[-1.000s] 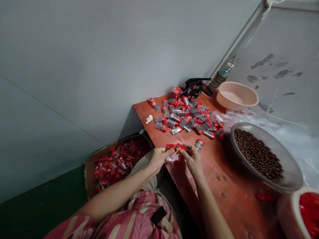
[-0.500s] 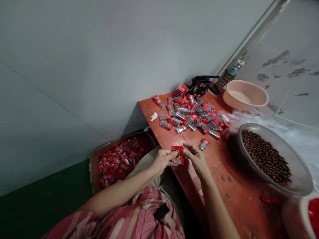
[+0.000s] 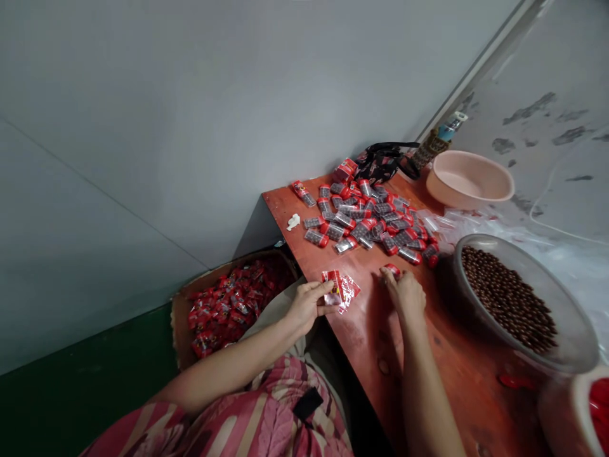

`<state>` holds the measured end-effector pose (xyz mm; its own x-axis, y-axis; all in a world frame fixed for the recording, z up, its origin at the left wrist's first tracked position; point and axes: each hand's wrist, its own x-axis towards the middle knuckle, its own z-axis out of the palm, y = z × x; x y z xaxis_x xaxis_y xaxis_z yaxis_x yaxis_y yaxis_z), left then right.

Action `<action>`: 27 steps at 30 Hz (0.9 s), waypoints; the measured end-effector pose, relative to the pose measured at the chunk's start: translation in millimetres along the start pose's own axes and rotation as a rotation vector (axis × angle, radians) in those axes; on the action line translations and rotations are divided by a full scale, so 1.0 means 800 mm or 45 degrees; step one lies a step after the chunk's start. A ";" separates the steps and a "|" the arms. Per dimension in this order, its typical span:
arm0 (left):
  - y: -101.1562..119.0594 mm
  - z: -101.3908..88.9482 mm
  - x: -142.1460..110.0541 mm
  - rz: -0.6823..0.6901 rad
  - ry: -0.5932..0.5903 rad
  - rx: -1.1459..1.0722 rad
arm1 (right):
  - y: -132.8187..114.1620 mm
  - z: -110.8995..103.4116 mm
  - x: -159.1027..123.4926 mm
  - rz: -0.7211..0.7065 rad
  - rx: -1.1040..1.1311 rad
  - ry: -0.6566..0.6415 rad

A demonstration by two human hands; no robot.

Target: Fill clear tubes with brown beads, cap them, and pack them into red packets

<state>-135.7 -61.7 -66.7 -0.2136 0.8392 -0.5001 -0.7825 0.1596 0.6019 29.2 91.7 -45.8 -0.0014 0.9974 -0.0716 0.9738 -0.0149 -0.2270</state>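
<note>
My left hand (image 3: 309,306) pinches a small red printed plastic wrapper (image 3: 333,287) over the table's near edge. More red wrappers (image 3: 351,291) fan out just behind it; I cannot tell whether they lie on the table or hang from the same fingers. Farther right, my right hand (image 3: 406,293) has its fingers closed around a small clear jar with a red lid (image 3: 392,269). Most of that jar is hidden by the hand. Beyond both hands lies a heap of similar red-lidded jars (image 3: 364,216), filled with dark balls.
On the orange-red table (image 3: 342,327), a grey bowl of brown balls (image 3: 509,298) stands at right, with a pink basin (image 3: 469,178) behind. Clear plastic (image 3: 547,244) spreads alongside. A patterned bag (image 3: 378,164) sits against the wall. Left, below, is a carton of red packets (image 3: 178,330).
My right hand has let go of the wrapper and moved right, onto the lone jar. My left hand keeps hold of the wrapper, and more wrappers now show beside it.
</note>
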 end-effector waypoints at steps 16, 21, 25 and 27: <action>-0.005 0.028 -0.009 0.055 -0.154 0.460 | -0.029 0.002 -0.108 -0.103 1.497 -0.428; -0.007 0.022 -0.004 0.033 -0.178 0.448 | -0.030 0.008 -0.098 -0.080 1.568 -0.414; -0.005 0.017 0.002 0.036 -0.065 0.260 | -0.020 0.014 -0.110 -0.026 1.696 -0.368; -0.004 0.018 0.004 0.031 0.006 0.139 | -0.014 0.017 -0.127 -0.010 1.822 -0.398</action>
<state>-125.6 -52.4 -61.3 -0.2351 0.8410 -0.4872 -0.7087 0.1947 0.6781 15.3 -10.5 -49.5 -0.2349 0.9452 -0.2268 -0.0784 -0.2510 -0.9648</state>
